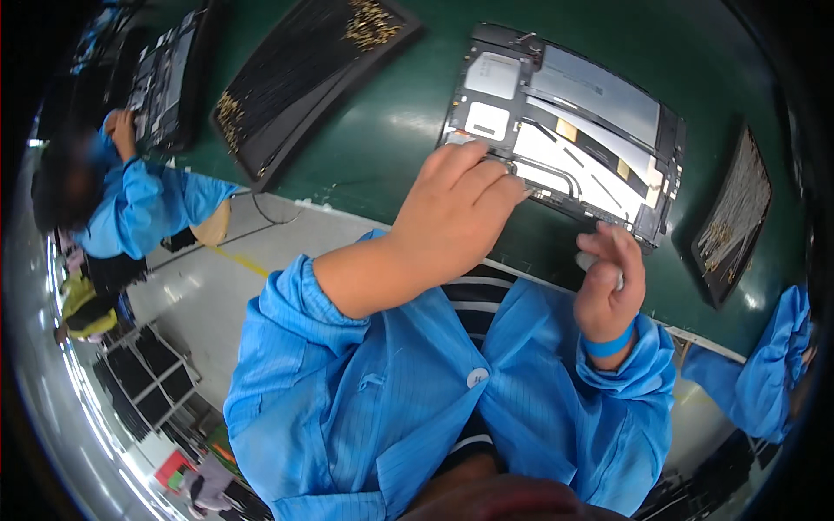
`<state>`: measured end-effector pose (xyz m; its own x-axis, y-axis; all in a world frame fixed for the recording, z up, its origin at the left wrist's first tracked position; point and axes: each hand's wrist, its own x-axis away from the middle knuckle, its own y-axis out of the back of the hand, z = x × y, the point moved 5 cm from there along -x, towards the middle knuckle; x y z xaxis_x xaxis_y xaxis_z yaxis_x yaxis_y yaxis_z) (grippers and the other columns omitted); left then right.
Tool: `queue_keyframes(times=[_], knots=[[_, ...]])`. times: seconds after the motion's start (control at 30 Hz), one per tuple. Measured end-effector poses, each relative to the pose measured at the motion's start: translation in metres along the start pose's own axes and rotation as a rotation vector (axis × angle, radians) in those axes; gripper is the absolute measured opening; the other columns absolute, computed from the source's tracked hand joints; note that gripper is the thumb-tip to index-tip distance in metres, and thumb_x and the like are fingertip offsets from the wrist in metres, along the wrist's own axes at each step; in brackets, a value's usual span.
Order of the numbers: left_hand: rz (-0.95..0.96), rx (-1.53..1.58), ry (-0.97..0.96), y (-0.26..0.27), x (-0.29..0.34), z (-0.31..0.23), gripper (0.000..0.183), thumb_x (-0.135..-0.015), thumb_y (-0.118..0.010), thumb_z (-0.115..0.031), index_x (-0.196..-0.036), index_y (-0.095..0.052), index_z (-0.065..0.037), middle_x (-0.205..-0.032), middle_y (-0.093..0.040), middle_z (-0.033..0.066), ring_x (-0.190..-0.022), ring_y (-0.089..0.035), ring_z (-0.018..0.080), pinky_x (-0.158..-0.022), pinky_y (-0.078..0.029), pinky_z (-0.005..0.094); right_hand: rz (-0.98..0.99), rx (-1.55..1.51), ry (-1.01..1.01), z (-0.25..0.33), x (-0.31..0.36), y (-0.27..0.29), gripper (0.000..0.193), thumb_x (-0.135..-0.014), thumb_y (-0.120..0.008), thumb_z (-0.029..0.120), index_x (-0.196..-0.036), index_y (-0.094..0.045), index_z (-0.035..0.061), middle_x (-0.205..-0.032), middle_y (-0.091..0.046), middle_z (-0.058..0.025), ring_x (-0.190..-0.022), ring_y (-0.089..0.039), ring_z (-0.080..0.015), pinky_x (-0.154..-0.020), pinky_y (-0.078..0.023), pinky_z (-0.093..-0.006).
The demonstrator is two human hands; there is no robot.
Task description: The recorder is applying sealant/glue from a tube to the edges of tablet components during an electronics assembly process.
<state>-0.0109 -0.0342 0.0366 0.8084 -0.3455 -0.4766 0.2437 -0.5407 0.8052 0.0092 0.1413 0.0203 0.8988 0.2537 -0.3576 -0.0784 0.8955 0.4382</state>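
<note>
An opened flat electronic device (591, 65) with a black frame, silver panels and thin black cables (556, 174) lies on the green table in front of me. My left hand (460, 204) reaches over its near left edge, fingers bent and pressed together on the cable area. What the fingertips pinch, if anything, is hidden beneath them. At the near right corner, my right hand (612, 278) is curled, with thumb and fingers brought close. A small pale thing (587, 260) shows between its fingers, too unclear to name. A blue band (611, 341) circles that wrist.
Left of the device lies a black tray (326, 113) of thin black cables with gold-coloured ends. Another dark tray (714, 273) of grey cables lies to the right. A blue-sleeved co-worker (143, 204) handles a similar device (169, 78) at far left; another blue sleeve (773, 373) appears at right.
</note>
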Motion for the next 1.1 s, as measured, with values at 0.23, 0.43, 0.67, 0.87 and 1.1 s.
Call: queue_keyframes(times=[0.23,0.43,0.67,0.87,1.1], knots=[[0.075,-0.040,0.040,-0.010,-0.001,-0.006,0.023,-0.063,-0.060,-0.003,-0.085,-0.053,-0.006,-0.084,-0.053,0.0072,-0.088,-0.048,0.0270,-0.078,-0.039,0.0377,-0.140,-0.193,-0.230,-0.006,-0.029,0.006,0.042,-0.087,-0.031,0.033,-0.113,-0.034,-0.0007,-0.088,-0.056,-0.0133,-0.076,-0.053,-0.0162,-0.072,-0.040,-0.0268],[0.109,-0.061,0.018,-0.014,0.004,-0.001,0.020,-0.064,-0.051,-0.008,-0.083,-0.053,-0.003,-0.084,-0.052,0.0086,-0.090,-0.047,0.0245,-0.078,-0.036,0.0350,-0.215,-0.289,-0.312,-0.004,-0.048,-0.019,0.041,-0.088,-0.026,0.034,-0.107,-0.034,-0.0009,-0.085,-0.058,-0.0160,-0.072,-0.055,-0.0175,-0.070,-0.043,-0.0284],[0.134,-0.086,-0.004,-0.014,0.002,0.000,0.021,-0.064,-0.050,-0.008,-0.084,-0.053,-0.003,-0.086,-0.052,0.0090,-0.092,-0.046,0.0253,-0.079,-0.036,0.0353,-0.194,-0.460,-0.197,-0.014,-0.050,-0.032,0.026,-0.087,-0.038,0.016,-0.108,-0.037,0.0013,-0.088,-0.057,-0.0098,-0.077,-0.050,-0.0095,-0.068,-0.041,-0.0207],[0.175,-0.114,-0.017,-0.013,0.001,-0.003,0.023,-0.063,-0.050,-0.008,-0.085,-0.052,-0.003,-0.086,-0.052,0.0090,-0.093,-0.046,0.0256,-0.080,-0.036,0.0356,-0.189,-0.318,-0.257,-0.009,-0.051,-0.031,0.038,-0.089,-0.026,0.032,-0.105,-0.034,-0.0011,-0.082,-0.058,-0.0156,-0.071,-0.056,-0.0187,-0.070,-0.043,-0.0293],[0.182,-0.093,-0.016,-0.013,0.002,-0.002,0.023,-0.063,-0.050,-0.009,-0.085,-0.052,-0.002,-0.086,-0.052,0.0094,-0.093,-0.046,0.0257,-0.080,-0.036,0.0353,-0.172,-0.382,-0.130,-0.013,-0.048,-0.033,0.024,-0.086,-0.038,0.013,-0.108,-0.035,0.0036,-0.086,-0.058,-0.0109,-0.070,-0.052,-0.0102,-0.063,-0.042,-0.0213]])
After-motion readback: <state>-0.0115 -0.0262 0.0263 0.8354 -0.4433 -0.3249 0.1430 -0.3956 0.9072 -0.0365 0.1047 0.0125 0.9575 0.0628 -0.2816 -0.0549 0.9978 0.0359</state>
